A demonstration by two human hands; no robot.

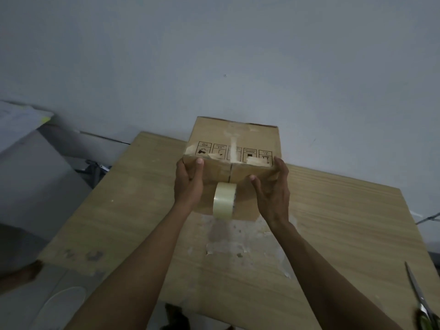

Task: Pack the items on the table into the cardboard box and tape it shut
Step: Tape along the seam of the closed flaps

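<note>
While the box (234, 139) sits mid-frame on the table (333, 210), the left hand (189, 184) and right hand (273, 191) grip its near corners with curled fingers. The tape roll (223, 201) is against its near face, between them.

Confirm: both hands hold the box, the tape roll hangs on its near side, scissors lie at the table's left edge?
No: the head view shows the scissors at the right edge of the table. Left hand and right hand hold the box, and the tape roll hangs on its near side.
</note>
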